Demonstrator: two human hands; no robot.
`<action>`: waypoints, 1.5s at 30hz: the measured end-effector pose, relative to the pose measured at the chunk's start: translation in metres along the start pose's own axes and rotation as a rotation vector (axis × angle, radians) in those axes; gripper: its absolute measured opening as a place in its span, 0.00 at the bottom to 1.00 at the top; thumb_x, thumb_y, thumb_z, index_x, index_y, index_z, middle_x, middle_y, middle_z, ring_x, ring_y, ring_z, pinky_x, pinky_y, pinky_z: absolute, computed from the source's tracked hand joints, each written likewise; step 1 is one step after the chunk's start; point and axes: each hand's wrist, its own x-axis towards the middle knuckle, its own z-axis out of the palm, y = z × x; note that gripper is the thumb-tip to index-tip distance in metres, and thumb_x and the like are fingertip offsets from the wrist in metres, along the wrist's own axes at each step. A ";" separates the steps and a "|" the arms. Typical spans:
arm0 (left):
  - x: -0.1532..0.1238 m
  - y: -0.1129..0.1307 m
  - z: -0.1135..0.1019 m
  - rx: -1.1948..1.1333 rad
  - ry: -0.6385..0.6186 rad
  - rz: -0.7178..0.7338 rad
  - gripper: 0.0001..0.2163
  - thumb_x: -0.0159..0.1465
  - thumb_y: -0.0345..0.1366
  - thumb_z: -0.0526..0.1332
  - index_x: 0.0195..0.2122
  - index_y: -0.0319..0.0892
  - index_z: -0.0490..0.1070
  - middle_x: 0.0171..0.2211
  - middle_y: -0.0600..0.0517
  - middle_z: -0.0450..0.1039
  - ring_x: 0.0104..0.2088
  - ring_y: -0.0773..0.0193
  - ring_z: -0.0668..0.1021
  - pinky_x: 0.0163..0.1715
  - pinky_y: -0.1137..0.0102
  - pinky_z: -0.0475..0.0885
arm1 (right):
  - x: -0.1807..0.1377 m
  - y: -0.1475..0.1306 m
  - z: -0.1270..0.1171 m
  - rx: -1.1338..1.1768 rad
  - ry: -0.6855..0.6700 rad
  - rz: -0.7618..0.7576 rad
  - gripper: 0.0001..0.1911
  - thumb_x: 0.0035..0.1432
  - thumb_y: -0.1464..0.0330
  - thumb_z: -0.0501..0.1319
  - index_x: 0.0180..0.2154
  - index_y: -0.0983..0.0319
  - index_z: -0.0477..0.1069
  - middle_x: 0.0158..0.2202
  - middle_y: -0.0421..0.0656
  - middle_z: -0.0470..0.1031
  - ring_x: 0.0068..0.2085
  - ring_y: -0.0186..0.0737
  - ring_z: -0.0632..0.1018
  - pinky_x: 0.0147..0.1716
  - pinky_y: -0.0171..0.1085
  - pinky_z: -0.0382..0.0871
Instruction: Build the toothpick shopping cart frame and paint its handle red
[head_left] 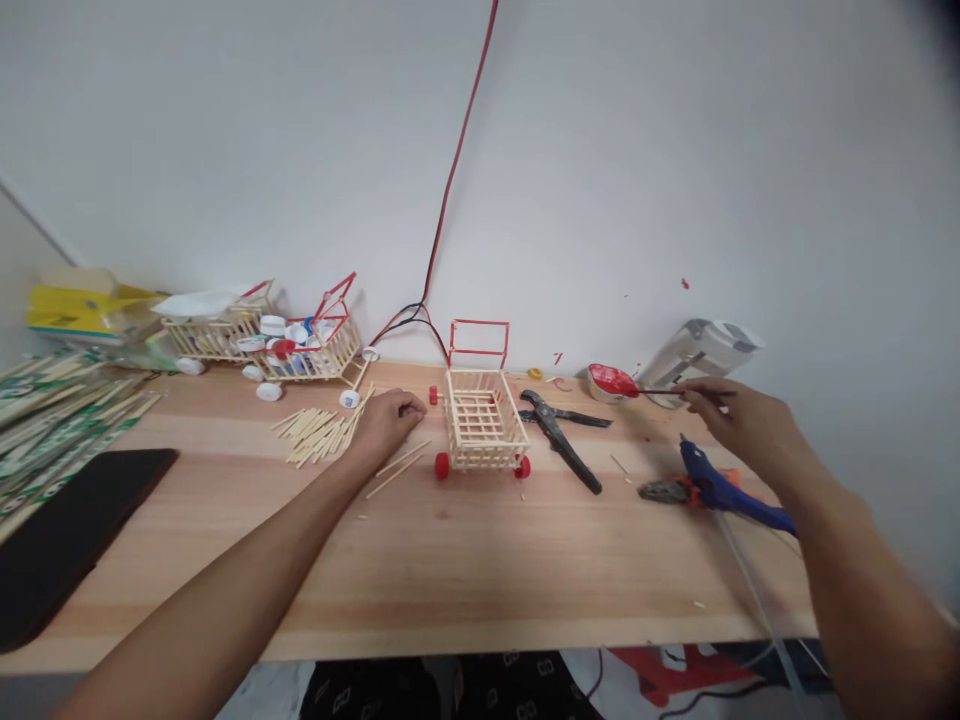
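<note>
My right hand (739, 415) pinches a thin paintbrush (675, 391), its tip in the red paint of a small tub (613, 382). My left hand (390, 425) rests on the table with fingers curled, left of a miniature shopping cart (486, 415) made of thin wooden sticks; nothing shows in its fingers. The cart stands upright with a red handle frame (480, 338) and red wheels (442, 465). Loose cut sticks (319, 432) lie in a pile beside my left forearm, and longer sticks (395, 475) lie close to that hand.
Black-handled pliers (559, 435) lie right of the cart. A blue glue gun (720, 485) lies across another pair of pliers (664, 491) under my right hand. At left are two more stick carts (315, 350), bundled sticks (52, 420) and a black phone-like slab (75, 530). Cables run down the wall.
</note>
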 end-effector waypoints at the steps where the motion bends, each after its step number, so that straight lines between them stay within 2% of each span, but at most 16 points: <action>1: 0.000 -0.001 0.000 0.000 0.001 0.003 0.05 0.56 0.29 0.61 0.31 0.40 0.78 0.31 0.50 0.78 0.33 0.62 0.77 0.35 0.69 0.67 | 0.001 0.000 -0.003 -0.011 -0.002 0.013 0.06 0.54 0.70 0.64 0.36 0.57 0.79 0.29 0.44 0.80 0.31 0.42 0.78 0.31 0.37 0.62; 8: 0.000 -0.003 0.001 -0.001 0.005 0.010 0.05 0.56 0.30 0.61 0.30 0.41 0.77 0.31 0.51 0.78 0.34 0.61 0.77 0.36 0.68 0.68 | -0.003 -0.015 -0.006 -0.035 0.004 -0.004 0.10 0.56 0.70 0.61 0.39 0.56 0.78 0.36 0.45 0.81 0.34 0.41 0.79 0.32 0.37 0.62; 12: -0.001 -0.001 0.001 -0.002 0.010 0.005 0.05 0.56 0.29 0.61 0.30 0.41 0.77 0.31 0.50 0.78 0.33 0.62 0.76 0.35 0.69 0.67 | -0.005 -0.018 -0.004 -0.052 -0.068 0.051 0.09 0.56 0.69 0.61 0.39 0.58 0.78 0.32 0.45 0.81 0.35 0.43 0.79 0.33 0.37 0.64; 16: -0.001 -0.001 0.001 0.004 0.022 0.011 0.05 0.55 0.28 0.61 0.30 0.41 0.78 0.31 0.51 0.78 0.33 0.62 0.76 0.35 0.69 0.67 | -0.010 -0.018 -0.008 -0.085 0.107 0.064 0.11 0.56 0.67 0.60 0.40 0.57 0.77 0.36 0.44 0.81 0.34 0.43 0.80 0.34 0.38 0.66; 19: -0.001 -0.001 0.001 -0.002 0.020 0.012 0.05 0.56 0.29 0.61 0.30 0.41 0.78 0.31 0.51 0.78 0.33 0.62 0.76 0.34 0.69 0.67 | -0.019 -0.023 -0.008 0.112 0.260 0.095 0.12 0.58 0.65 0.57 0.41 0.57 0.77 0.37 0.43 0.81 0.31 0.40 0.80 0.33 0.38 0.70; 22: -0.002 0.000 0.000 -0.001 0.015 0.016 0.05 0.55 0.29 0.61 0.30 0.41 0.77 0.31 0.51 0.78 0.33 0.63 0.77 0.34 0.69 0.68 | -0.031 -0.035 -0.003 0.520 0.425 0.105 0.13 0.59 0.62 0.57 0.40 0.61 0.77 0.34 0.45 0.79 0.33 0.41 0.80 0.29 0.37 0.73; 24: -0.002 0.001 -0.001 0.002 0.022 0.017 0.05 0.55 0.29 0.61 0.30 0.41 0.77 0.30 0.51 0.78 0.33 0.62 0.77 0.35 0.69 0.68 | -0.040 -0.048 0.000 0.743 0.468 0.102 0.13 0.58 0.61 0.60 0.38 0.62 0.77 0.33 0.46 0.78 0.34 0.41 0.80 0.28 0.36 0.73; 27: -0.002 0.002 -0.001 0.001 0.019 0.015 0.05 0.55 0.29 0.61 0.30 0.41 0.77 0.30 0.51 0.77 0.32 0.62 0.76 0.34 0.69 0.68 | -0.052 -0.074 0.003 0.901 0.419 0.077 0.11 0.58 0.61 0.62 0.37 0.62 0.77 0.31 0.46 0.78 0.32 0.39 0.79 0.25 0.35 0.72; 29: -0.002 0.002 -0.001 -0.005 0.015 0.018 0.05 0.56 0.29 0.61 0.30 0.41 0.77 0.30 0.51 0.78 0.32 0.62 0.76 0.34 0.69 0.68 | -0.057 -0.095 0.005 0.962 0.334 0.009 0.11 0.59 0.61 0.62 0.37 0.62 0.77 0.33 0.48 0.78 0.34 0.42 0.80 0.27 0.37 0.73; 36: -0.003 0.005 -0.001 -0.004 0.017 0.007 0.05 0.55 0.28 0.61 0.28 0.41 0.77 0.29 0.51 0.77 0.32 0.63 0.75 0.34 0.69 0.67 | -0.060 -0.160 0.025 0.977 0.120 -0.202 0.11 0.63 0.62 0.59 0.39 0.62 0.77 0.33 0.45 0.78 0.35 0.39 0.79 0.28 0.36 0.73; 40: -0.003 0.008 -0.002 0.004 0.013 -0.010 0.06 0.55 0.26 0.61 0.29 0.40 0.78 0.29 0.51 0.77 0.32 0.63 0.76 0.34 0.70 0.67 | -0.059 -0.175 0.041 0.863 0.098 -0.269 0.13 0.64 0.63 0.56 0.41 0.61 0.77 0.35 0.45 0.78 0.35 0.38 0.79 0.30 0.36 0.74; 45: -0.004 0.007 -0.002 -0.003 0.009 -0.004 0.06 0.55 0.26 0.61 0.30 0.40 0.77 0.30 0.51 0.77 0.33 0.63 0.76 0.35 0.70 0.66 | -0.062 -0.179 0.052 0.808 0.124 -0.279 0.13 0.64 0.63 0.55 0.41 0.61 0.76 0.38 0.45 0.78 0.37 0.39 0.79 0.33 0.38 0.75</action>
